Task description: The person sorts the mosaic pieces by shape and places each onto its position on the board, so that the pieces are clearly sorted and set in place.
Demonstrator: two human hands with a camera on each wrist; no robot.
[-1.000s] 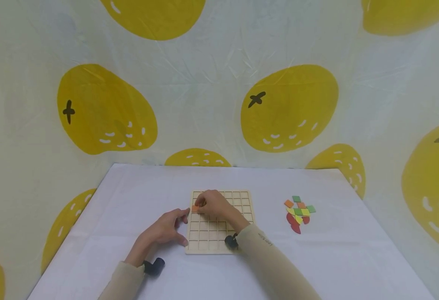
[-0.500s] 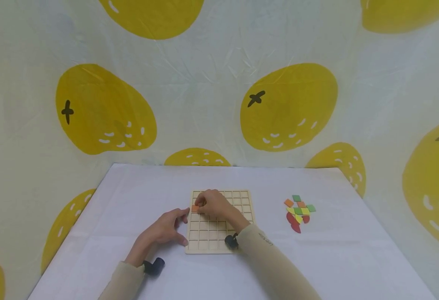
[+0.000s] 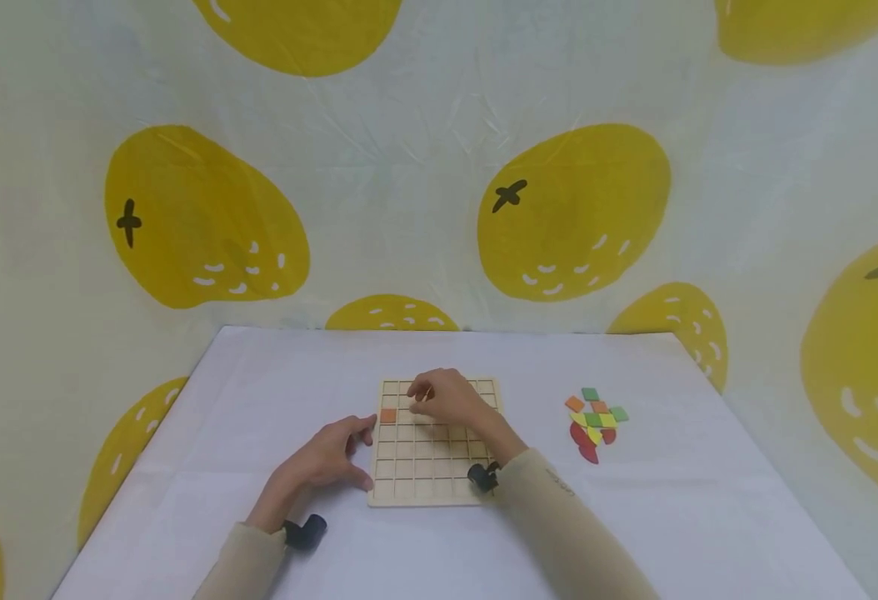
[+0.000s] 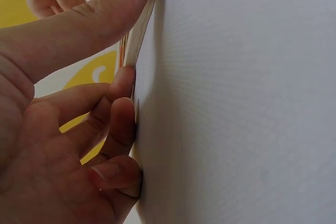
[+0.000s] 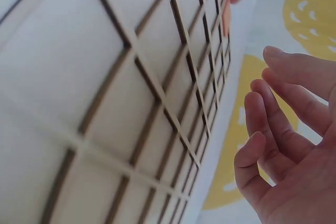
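Observation:
A pale wooden grid board lies on the white table. One orange square tile sits in a cell by its left edge, and the same orange tile shows near the far rim in the right wrist view. My left hand rests against the board's left side, thumb and index fingertip touching the edge; the left wrist view shows the other fingers loosely bent by the tabletop. Just right of the tile, my right hand hovers over the board. Its fingers are loosely bent and hold nothing.
To the board's right lies a loose group of flat pieces: green squares, orange squares, yellow pieces and red rounded pieces. Behind the white table hangs a cloth with yellow fruit prints.
My right hand has let go of the orange tile and moved right and slightly up, so the tile shows fully in its cell. My left hand stays at the board's edge.

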